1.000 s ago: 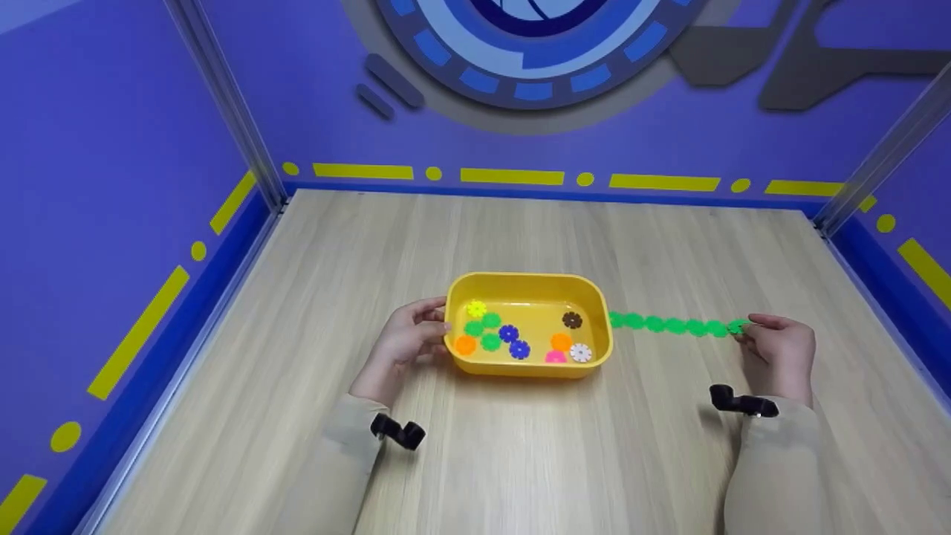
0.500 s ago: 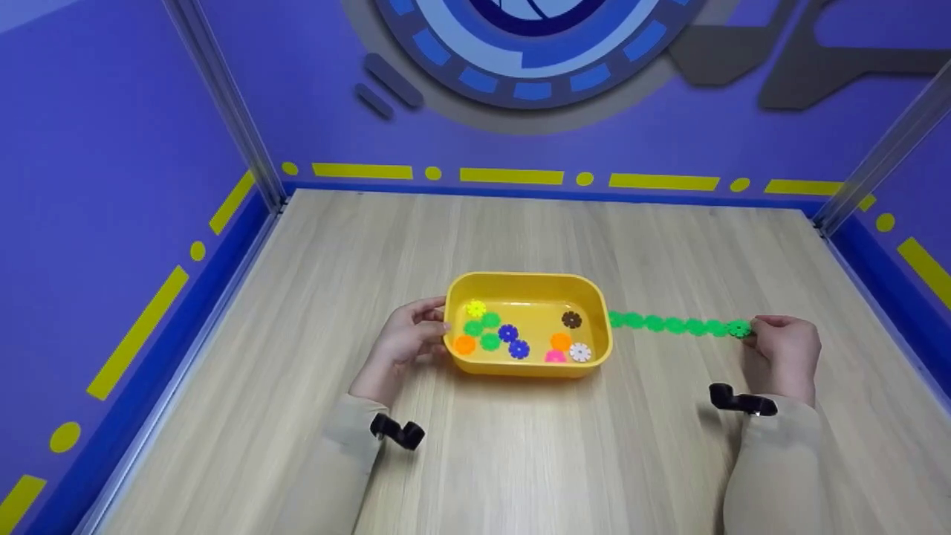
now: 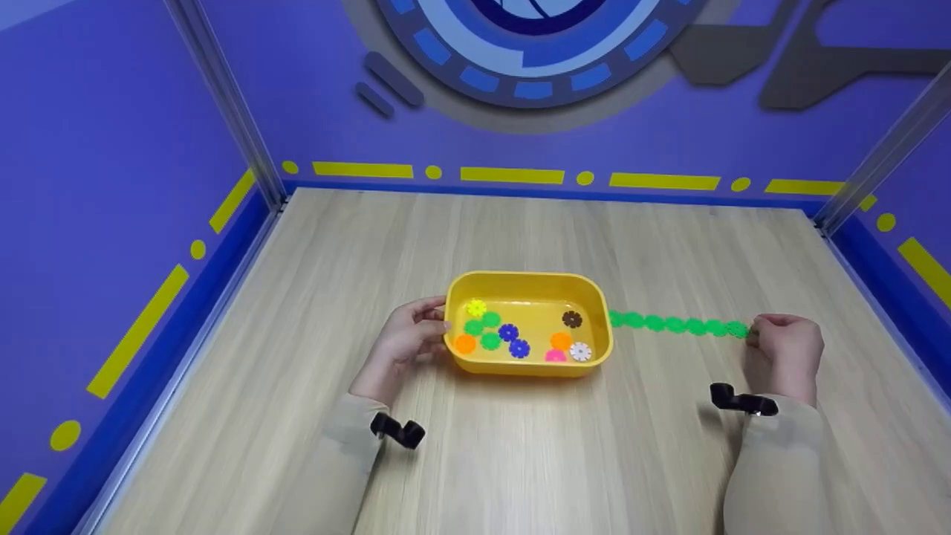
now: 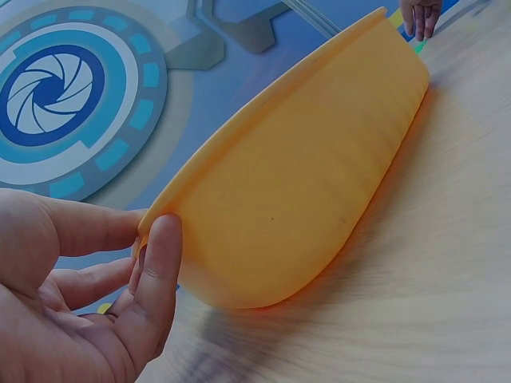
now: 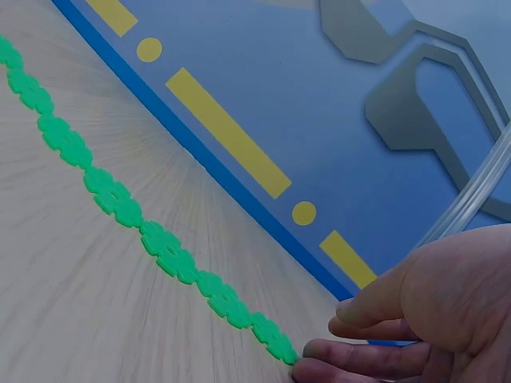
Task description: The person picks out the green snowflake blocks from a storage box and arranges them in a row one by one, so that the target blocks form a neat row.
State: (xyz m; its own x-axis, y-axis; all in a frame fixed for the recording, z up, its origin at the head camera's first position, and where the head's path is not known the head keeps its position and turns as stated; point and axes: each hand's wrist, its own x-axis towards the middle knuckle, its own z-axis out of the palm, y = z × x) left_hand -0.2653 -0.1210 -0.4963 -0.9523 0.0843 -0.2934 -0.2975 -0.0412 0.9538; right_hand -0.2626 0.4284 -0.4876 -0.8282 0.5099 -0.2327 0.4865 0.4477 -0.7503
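My left hand (image 3: 407, 334) grips the left end of a yellow plastic box (image 3: 529, 370), thumb on the outer wall and fingers at the rim. The left wrist view shows this hold on the box wall (image 4: 271, 199) up close. From the box's right side a row of linked green snowflake discs (image 3: 674, 325) runs to the right along the table. At its far end is my right hand (image 3: 787, 353). In the right wrist view, fingertips (image 5: 307, 369) touch the last disc of the green chain (image 5: 168, 249), while the thumb stands apart from it.
Inside the box lie loose discs: a yellow one (image 3: 476, 307), a brown one (image 3: 571, 319), a white one (image 3: 580, 351), and several green, blue, orange and pink ones. Blue-purple panels (image 3: 475, 141) enclose the wooden table (image 3: 535, 453) at the back and sides.
The last green disc, tilted in the right hand's fingers before, now lies flatter in line with the chain. My right hand has shifted slightly right. The left hand and box stay put.
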